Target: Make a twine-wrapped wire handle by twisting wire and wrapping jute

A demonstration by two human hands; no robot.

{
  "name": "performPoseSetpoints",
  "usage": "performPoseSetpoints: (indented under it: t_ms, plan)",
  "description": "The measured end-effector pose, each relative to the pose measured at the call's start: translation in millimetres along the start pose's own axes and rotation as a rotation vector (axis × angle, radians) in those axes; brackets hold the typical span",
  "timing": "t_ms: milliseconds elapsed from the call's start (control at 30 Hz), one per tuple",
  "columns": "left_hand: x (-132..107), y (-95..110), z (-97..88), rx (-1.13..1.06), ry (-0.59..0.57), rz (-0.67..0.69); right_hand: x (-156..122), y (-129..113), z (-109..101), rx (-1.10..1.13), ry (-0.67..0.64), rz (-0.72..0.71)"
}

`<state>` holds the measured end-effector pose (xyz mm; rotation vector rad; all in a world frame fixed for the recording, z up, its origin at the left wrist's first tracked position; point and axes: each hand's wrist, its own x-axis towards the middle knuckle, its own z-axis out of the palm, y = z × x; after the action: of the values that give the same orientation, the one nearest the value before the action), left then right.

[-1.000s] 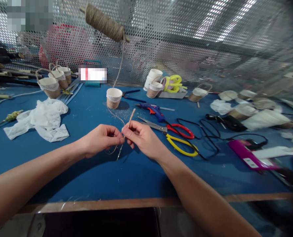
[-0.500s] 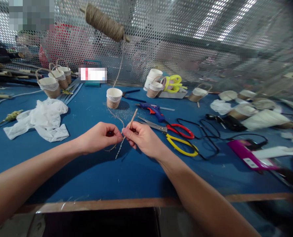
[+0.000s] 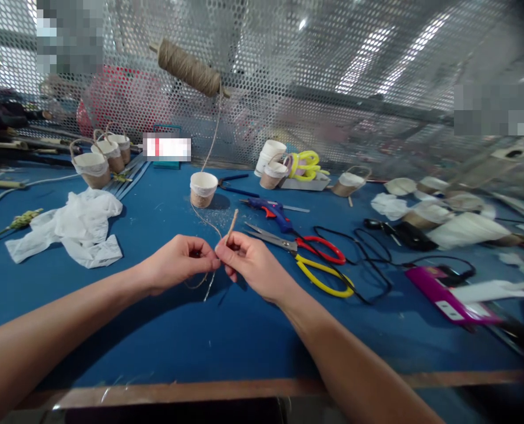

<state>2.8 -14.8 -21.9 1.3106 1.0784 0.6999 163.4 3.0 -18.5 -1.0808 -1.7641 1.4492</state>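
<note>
My left hand (image 3: 180, 264) is closed, with thumb and fingertips pinched on a thin brown twine (image 3: 207, 222). Its tips meet those of my right hand (image 3: 255, 268), which pinches a slim wire (image 3: 231, 227). Twine covers the wire's upper end; the lower end shows bare and silvery under my fingers. Exactly where twine and wire meet is hidden by my fingertips. The twine loops below my left hand and runs back past a small paper cup (image 3: 203, 199) with a brown band and white lace, toward a twine spool (image 3: 188, 68) hung on the mesh.
Right of my hands lie scissors (image 3: 283, 242) with red and yellow handles, a blue glue gun (image 3: 270, 213) and pliers (image 3: 239, 190). White lace cloth (image 3: 82, 221) is at left, near handled cups (image 3: 94, 171). A purple box (image 3: 447, 300) and black cable (image 3: 379, 259) are at right.
The whole scene sits a little lower in view. My hands stay together, still pinching, and the wire's wrapped end has shifted slightly left and stands a bit more upright.
</note>
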Motion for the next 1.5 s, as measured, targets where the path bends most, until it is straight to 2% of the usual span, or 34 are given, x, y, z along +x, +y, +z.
performPoseSetpoints:
  t_ms: [100,333,533,867,967,1100,1267,1500]
  plan:
    - [0.0,1.3,0.4,-0.061,-0.026,-0.01,0.6,0.5,-3.1,0.057,-0.053,0.001]
    - [-2.0,5.0,-0.4,0.014,-0.064,0.014,-1.6,-2.2,-3.5,-0.084,-0.009,0.037]
    - [-0.6,2.7,-2.4,0.099,-0.027,0.033,-0.3,-2.0,-2.8,-0.174,0.028,0.051]
    - [0.6,-1.0,4.2,0.076,0.063,0.022,-1.5,-2.2,2.0,-0.258,0.117,0.016]
    - [-0.5,-0.9,4.2,0.047,0.053,0.012,-1.8,-2.1,1.1,-0.189,0.062,0.021]
    - [-2.2,1.6,2.6,-0.06,-0.032,-0.004,-1.8,-3.0,-2.3,0.015,-0.069,-0.005]
    - [-2.4,4.7,-0.9,-0.102,-0.051,-0.003,-1.5,-2.6,-4.4,0.003,-0.029,-0.006]
    - [-3.4,3.9,-2.9,0.028,-0.027,0.037,-2.6,-5.3,-2.7,-0.063,0.018,0.012]
